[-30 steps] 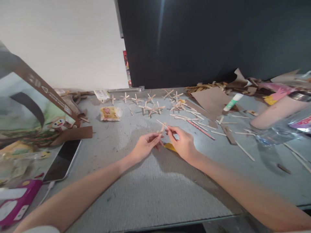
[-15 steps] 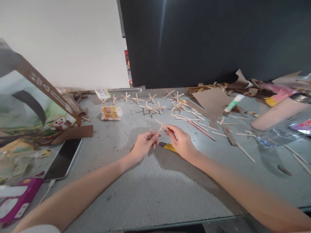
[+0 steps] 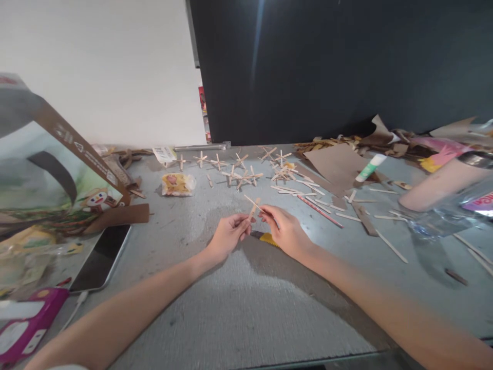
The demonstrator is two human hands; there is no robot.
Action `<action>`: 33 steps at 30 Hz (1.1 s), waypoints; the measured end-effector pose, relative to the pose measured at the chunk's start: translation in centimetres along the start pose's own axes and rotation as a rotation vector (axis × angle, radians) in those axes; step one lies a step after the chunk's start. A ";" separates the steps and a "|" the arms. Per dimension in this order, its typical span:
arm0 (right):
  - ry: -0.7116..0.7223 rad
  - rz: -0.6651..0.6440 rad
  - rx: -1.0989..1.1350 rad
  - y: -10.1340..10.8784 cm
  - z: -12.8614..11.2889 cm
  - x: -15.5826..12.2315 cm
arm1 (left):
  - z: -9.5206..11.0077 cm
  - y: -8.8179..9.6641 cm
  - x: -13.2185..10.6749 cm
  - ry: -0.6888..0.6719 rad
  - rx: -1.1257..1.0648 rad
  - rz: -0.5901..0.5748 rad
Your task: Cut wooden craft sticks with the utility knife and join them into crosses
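Observation:
Both hands meet over the middle of the grey table (image 3: 231, 308). My left hand (image 3: 228, 234) pinches a short wooden stick (image 3: 253, 206) that points up and away. My right hand (image 3: 284, 229) pinches a second thin wooden stick (image 3: 251, 201) laid across the first, so the two form a cross. Under my right hand lies a yellow-handled cutter (image 3: 267, 238), partly hidden. Further back, several finished stick crosses (image 3: 242, 176) stand in rows, and loose sticks (image 3: 308, 192) lie to the right of them.
A phone (image 3: 102, 257) with a cable lies at the left beside a printed cardboard box (image 3: 46, 169) and a pink box (image 3: 23, 324). A small snack packet (image 3: 177, 184), a glue tube (image 3: 370, 167), cardboard scraps (image 3: 339, 162) and a plastic bottle (image 3: 450, 205) surround the hands. A dark panel (image 3: 327, 67) closes the back.
The hands stay together on the two crossed sticks; the sticks have tilted slightly and the view has dipped a little, shifting everything down in the picture.

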State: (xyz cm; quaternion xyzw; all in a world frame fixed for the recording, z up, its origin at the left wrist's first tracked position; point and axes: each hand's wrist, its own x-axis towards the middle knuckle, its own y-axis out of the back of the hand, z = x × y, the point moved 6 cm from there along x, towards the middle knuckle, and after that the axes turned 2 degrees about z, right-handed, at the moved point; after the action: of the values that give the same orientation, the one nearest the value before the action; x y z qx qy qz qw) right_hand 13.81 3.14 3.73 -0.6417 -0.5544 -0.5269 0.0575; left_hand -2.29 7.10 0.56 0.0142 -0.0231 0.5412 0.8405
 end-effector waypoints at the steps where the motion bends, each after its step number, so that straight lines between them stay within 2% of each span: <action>1: 0.006 -0.004 -0.008 -0.2 -0.1 0.0 | 0.0 0.0 0.0 0.001 -0.005 0.001; 8: 0.056 -0.120 0.016 0.0 -0.2 0.3 | -0.4 0.1 0.2 -0.019 0.020 -0.014; 11: 0.042 -0.117 0.005 0.4 -0.5 0.4 | -0.2 0.1 0.2 -0.028 0.039 -0.011; 14: -0.055 -0.094 0.078 0.3 -0.5 0.3 | 0.3 0.1 0.1 -0.058 0.070 0.010; 19: -0.314 -0.067 0.305 0.0 0.3 0.3 | 1.2 0.5 -0.7 -0.196 0.212 0.167; 21: -0.380 -0.086 0.395 -0.4 0.6 0.2 | 1.5 0.5 -1.1 -0.252 0.271 0.186; 24: -0.429 -0.099 0.473 -0.7 0.8 0.2 | 1.5 0.2 -1.3 -0.278 0.326 0.166; 27: -0.489 -0.056 0.499 -0.7 1.4 0.0 | 1.2 0.1 -1.4 -0.290 0.267 0.135; 30: -0.504 -0.055 0.504 -0.8 1.6 -0.1 | 1.1 -0.5 -1.5 -0.348 0.231 0.025; 33: -0.494 -0.076 0.526 -1.0 1.4 0.0 | 1.2 -1.2 -1.5 -0.380 0.288 -0.069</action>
State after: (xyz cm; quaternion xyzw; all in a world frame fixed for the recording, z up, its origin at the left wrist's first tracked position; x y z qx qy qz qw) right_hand 13.94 4.42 2.63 -0.6918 -0.6916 -0.1972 0.0655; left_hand -1.88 5.14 1.71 0.2362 -0.1030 0.4976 0.8282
